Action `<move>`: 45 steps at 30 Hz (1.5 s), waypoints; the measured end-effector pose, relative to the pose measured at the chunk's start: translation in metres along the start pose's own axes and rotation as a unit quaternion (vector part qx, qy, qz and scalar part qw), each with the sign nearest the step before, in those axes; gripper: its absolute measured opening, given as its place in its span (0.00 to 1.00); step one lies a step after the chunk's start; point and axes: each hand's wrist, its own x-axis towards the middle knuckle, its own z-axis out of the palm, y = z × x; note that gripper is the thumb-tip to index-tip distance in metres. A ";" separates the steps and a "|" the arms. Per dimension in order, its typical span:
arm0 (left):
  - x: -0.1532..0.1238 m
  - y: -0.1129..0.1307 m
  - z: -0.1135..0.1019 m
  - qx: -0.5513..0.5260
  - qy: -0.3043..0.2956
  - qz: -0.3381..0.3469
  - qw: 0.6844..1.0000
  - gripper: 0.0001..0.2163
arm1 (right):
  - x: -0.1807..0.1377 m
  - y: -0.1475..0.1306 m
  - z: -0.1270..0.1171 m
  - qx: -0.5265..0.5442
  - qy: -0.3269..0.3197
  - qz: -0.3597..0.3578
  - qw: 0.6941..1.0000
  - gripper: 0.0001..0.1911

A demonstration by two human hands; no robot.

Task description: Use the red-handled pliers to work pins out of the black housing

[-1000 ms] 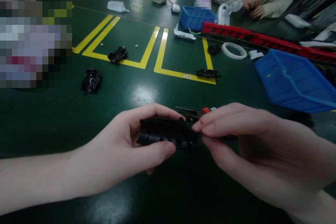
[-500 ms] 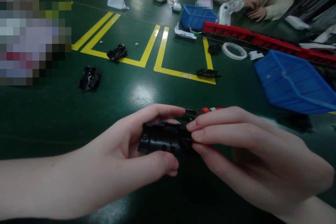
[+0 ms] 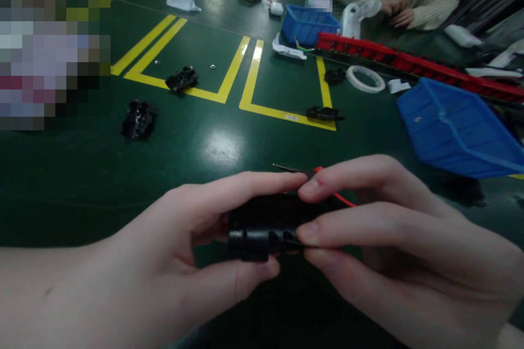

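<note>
My left hand (image 3: 180, 245) and my right hand (image 3: 393, 251) meet low in the middle of the view, both closed on one black plastic part (image 3: 262, 232) with ribs and holes. The left thumb and forefinger pinch its left end. The right fingers grip its right end. A thin red wire (image 3: 341, 199) runs from the part under my right forefinger. Just behind the fingers lies a dark tool with a red grip (image 3: 301, 170), mostly hidden.
The green table (image 3: 229, 142) carries yellow tape lines (image 3: 249, 76) and loose black parts (image 3: 138, 119), (image 3: 182, 78), (image 3: 325, 114). A blue bin (image 3: 458, 128) lies at the right, with a tape roll (image 3: 365, 78), a red rail (image 3: 409, 60) and a small blue bin (image 3: 309, 26) behind. Another person's hands (image 3: 395, 8) rest at the far edge.
Both hands have drawn nearer to me and lower with the black part. The part has been turned in the fingers, and the red wire now shows.
</note>
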 end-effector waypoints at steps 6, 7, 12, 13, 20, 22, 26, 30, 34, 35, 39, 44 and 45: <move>0.002 0.000 -0.001 0.042 -0.006 0.023 0.999 0.27 | -0.001 0.002 0.002 -0.013 -0.009 -0.007 1.000 0.06; 0.002 0.000 -0.001 0.050 -0.004 0.025 0.998 0.26 | 0.000 0.003 0.002 -0.013 -0.010 -0.005 1.000 0.06; 0.003 0.000 0.000 0.105 0.013 0.040 0.994 0.27 | 0.003 0.004 0.002 -0.020 -0.032 -0.023 0.999 0.05; 0.004 -0.001 0.000 0.113 0.015 0.046 0.992 0.27 | 0.003 0.005 0.002 -0.027 -0.037 -0.030 0.999 0.05; 0.009 -0.004 -0.002 0.146 0.019 0.068 0.987 0.26 | 0.001 0.010 0.005 -0.115 -0.078 -0.091 0.986 0.04; 0.012 -0.005 -0.004 0.150 0.017 0.071 0.986 0.26 | -0.002 0.013 0.008 -0.147 -0.083 -0.119 0.978 0.04; 0.019 -0.012 -0.009 0.151 0.008 0.062 0.987 0.25 | -0.005 0.021 0.016 -0.179 -0.073 -0.145 0.970 0.04; 0.025 -0.022 -0.014 0.160 -0.012 0.068 0.985 0.27 | -0.006 0.030 0.025 -0.186 -0.062 -0.170 0.966 0.03; 0.032 -0.030 -0.017 0.178 -0.033 0.064 0.981 0.26 | -0.003 0.040 0.035 -0.189 -0.061 -0.176 0.964 0.03; 0.033 -0.031 -0.018 0.178 -0.034 0.059 0.982 0.26 | -0.002 0.042 0.037 -0.182 -0.060 -0.169 0.967 0.04; 0.038 -0.029 -0.017 0.119 -0.023 0.033 0.992 0.26 | -0.001 0.046 0.039 -0.138 -0.040 -0.142 0.979 0.03; 0.042 -0.022 -0.018 -0.013 -0.001 -0.006 1.000 0.23 | -0.015 0.055 0.020 -0.156 0.007 -0.094 0.983 0.25; 0.042 -0.020 -0.019 -0.028 -0.002 -0.021 0.999 0.23 | -0.021 0.060 0.014 -0.171 0.006 -0.075 0.982 0.29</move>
